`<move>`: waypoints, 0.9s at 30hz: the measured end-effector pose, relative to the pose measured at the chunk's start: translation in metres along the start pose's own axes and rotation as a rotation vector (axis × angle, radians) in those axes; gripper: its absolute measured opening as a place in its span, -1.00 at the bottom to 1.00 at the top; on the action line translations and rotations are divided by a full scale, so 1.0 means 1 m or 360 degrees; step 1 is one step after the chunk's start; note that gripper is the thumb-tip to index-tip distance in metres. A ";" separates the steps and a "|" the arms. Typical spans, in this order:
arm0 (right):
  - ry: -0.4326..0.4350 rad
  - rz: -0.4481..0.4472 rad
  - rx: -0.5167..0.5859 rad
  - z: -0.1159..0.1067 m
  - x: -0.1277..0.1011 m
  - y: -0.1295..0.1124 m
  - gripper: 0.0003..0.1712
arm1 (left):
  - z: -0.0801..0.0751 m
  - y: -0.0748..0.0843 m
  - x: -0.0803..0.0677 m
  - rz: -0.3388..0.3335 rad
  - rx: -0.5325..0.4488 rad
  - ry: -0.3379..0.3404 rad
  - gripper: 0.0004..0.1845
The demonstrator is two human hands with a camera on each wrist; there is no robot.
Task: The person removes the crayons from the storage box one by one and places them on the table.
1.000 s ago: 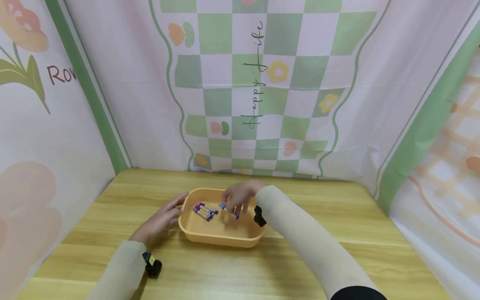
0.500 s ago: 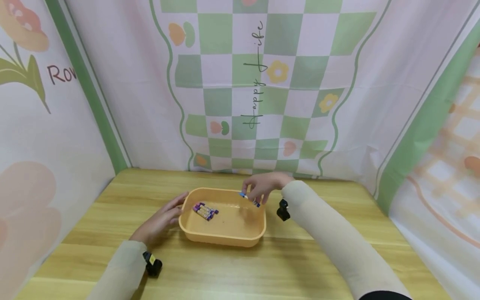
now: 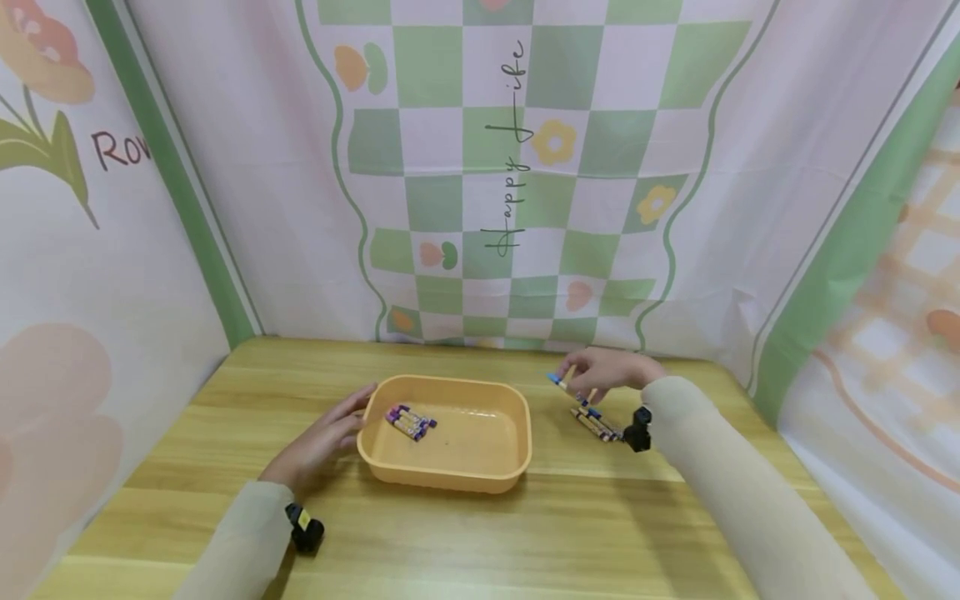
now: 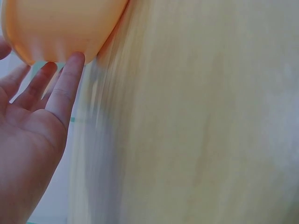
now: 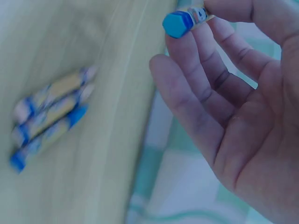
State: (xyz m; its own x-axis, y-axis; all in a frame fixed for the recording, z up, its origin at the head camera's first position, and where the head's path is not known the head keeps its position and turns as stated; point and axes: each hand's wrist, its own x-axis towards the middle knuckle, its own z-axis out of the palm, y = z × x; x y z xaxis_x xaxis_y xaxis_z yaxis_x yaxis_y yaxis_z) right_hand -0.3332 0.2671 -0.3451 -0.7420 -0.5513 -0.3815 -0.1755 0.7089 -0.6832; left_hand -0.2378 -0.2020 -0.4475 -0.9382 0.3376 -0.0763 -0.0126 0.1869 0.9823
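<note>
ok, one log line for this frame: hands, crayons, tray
left hand: touches tray | right hand: pinches blue crayon | table crayons | tray crayons

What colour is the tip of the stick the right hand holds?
Blue tip, clearest in the right wrist view.

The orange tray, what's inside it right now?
Inside the orange tray lies a small cluster of purple-capped crayons near its back left corner; the remaining floor is bare. The near wall hides a strip of floor. The left hand touches its outer left side.
</note>
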 end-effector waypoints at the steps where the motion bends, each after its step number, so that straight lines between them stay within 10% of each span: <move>1: 0.0011 0.0006 0.0025 -0.002 -0.004 0.007 -0.52 | 0.000 0.000 0.000 -0.0002 -0.0001 -0.0001 -0.32; 13: 0.0212 0.0164 0.0189 0.002 -0.031 0.087 -0.52 | 0.000 -0.002 0.001 -0.0001 -0.0031 0.0015 -0.32; 27: 0.0251 0.0248 0.0256 0.018 -0.036 0.107 -0.55 | 0.000 -0.001 0.001 -0.0035 0.0002 0.0033 -0.33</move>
State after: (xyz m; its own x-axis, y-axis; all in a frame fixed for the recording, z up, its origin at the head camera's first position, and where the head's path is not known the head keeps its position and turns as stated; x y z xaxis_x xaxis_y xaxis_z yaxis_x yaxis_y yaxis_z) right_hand -0.3137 0.3547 -0.4163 -0.8457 -0.3570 -0.3966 0.0443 0.6936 -0.7190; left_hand -0.2388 -0.2019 -0.4483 -0.9447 0.3142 -0.0945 -0.0330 0.1955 0.9801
